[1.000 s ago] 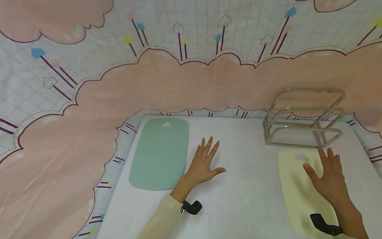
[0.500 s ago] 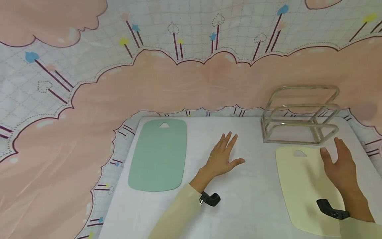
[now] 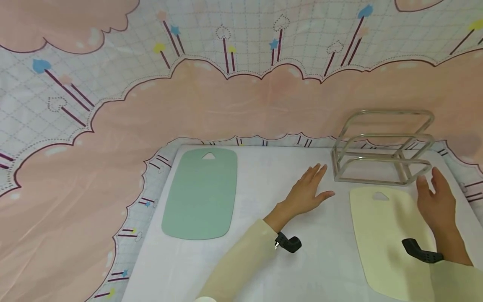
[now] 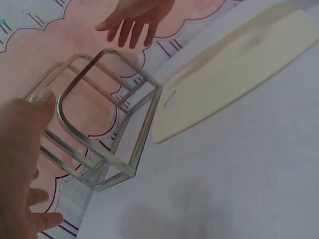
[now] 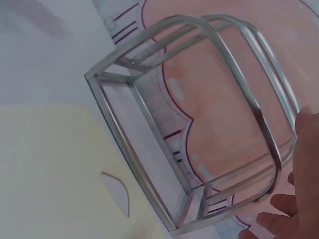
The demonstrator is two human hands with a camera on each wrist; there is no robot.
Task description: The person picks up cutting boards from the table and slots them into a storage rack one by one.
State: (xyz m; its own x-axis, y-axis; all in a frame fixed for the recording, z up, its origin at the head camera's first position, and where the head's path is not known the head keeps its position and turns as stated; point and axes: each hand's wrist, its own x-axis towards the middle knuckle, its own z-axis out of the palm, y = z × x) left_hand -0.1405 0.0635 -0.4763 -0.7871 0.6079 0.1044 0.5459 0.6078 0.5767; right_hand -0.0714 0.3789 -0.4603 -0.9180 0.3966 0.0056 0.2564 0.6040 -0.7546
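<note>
A metal wire rack [image 3: 383,159] with several upright loops stands at the back right of the white table. To its left my left hand [image 3: 299,195] hovers with straight fingers and holds nothing. My right hand [image 3: 437,205] is by the rack's front right corner, fingers extended, above the right edge of a pale yellow cutting board [image 3: 385,235]. That board lies flat in front of the rack, its handle hole toward it. In the right wrist view, the right hand's fingers [image 5: 279,214] appear beside the rack [image 5: 134,149]; whether they touch it I cannot tell.
A green cutting board [image 3: 201,195] lies flat on the left side of the white table [image 3: 286,268]. Behind the table hangs a pink and white patterned cloth [image 3: 264,100]. Each wrist wears a black strap-mounted camera [image 3: 288,243].
My left hand has moved right, from beside the green board toward the rack. My right hand has shifted slightly right and forward. The boards and rack stay in place.
</note>
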